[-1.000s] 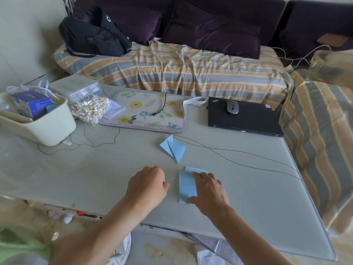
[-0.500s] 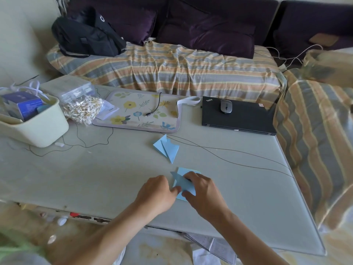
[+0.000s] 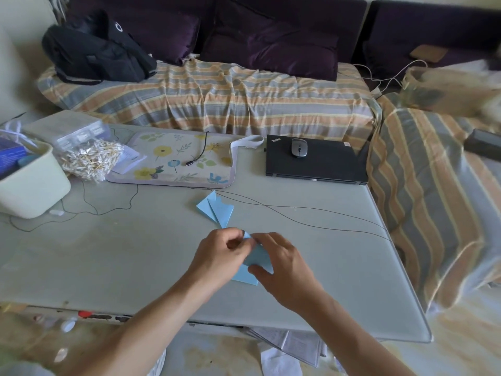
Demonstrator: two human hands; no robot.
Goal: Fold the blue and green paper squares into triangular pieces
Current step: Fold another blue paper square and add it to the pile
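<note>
Pinching blue paper (image 3: 256, 257) between both hands' fingers (image 3: 238, 240).

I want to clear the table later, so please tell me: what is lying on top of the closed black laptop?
A grey computer mouse sits on the lid of the black laptop, toward its far left part. A small sticker shows near the far right corner. What lies under the laptop cannot be seen.

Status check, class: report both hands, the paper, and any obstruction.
Left hand pinching, right hand gripping the light blue paper square. Mid-fold. Finished blue folded paper triangles just beyond; nothing obstructing.
</note>
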